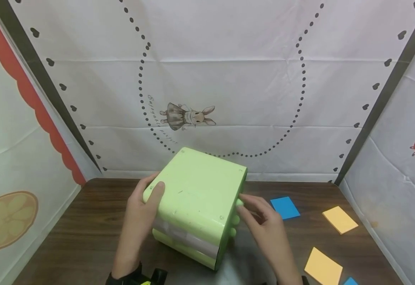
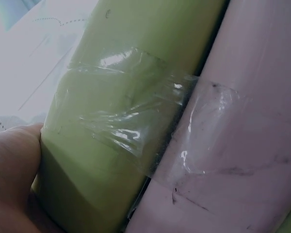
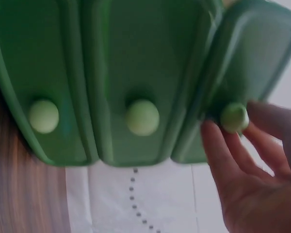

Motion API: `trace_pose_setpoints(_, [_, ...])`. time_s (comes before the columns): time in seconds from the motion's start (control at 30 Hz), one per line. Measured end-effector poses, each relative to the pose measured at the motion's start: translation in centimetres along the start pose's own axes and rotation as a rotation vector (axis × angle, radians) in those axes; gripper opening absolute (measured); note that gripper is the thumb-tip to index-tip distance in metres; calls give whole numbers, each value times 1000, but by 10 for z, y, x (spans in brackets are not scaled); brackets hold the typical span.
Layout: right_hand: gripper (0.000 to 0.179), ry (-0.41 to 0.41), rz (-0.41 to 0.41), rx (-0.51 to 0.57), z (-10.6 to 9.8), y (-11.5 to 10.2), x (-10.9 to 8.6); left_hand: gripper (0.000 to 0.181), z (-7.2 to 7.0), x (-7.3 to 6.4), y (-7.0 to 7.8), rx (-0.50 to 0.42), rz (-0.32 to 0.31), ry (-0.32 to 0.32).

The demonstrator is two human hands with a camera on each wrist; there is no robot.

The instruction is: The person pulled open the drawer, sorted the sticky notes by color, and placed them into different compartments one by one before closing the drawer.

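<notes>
A light green mini drawer box stands at an angle on the table, its drawer fronts facing right. My left hand grips its far left side, thumb lying on the top and fingers mostly hidden behind. Clear tape runs across the green casing and a pale pinkish panel in the left wrist view. With thumb and fingertips my right hand pinches the round knob of the uppermost drawer. Two more knobs, on the middle drawer and the lowest drawer, show below it.
Right of the box, a blue paper square and two yellow-orange ones lie on the dark wooden table. Another blue piece peeks in at the bottom edge. Printed white cloth walls enclose the table's back and sides.
</notes>
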State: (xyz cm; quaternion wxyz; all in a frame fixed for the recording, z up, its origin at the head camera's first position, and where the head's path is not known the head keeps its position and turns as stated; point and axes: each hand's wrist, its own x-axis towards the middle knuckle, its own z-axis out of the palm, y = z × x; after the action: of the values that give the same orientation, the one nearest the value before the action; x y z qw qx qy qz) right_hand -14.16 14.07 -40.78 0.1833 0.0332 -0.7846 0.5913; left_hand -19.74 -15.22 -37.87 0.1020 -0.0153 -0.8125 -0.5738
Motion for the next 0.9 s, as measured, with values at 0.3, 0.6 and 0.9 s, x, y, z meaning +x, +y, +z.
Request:
trace_pose_setpoints(0.3, [35,-146,114,-102,-16,15,7,51,1,1,0,-12,8,3])
trace_pose_setpoints(0.6, [37,-247,180,-92,-3,26,7,53,0,1,0,-8,2,0])
trace_pose_setpoints(0.9, [35,-179,144,-111,3,31,9,53,-1,2,-1,-17,-3,-6])
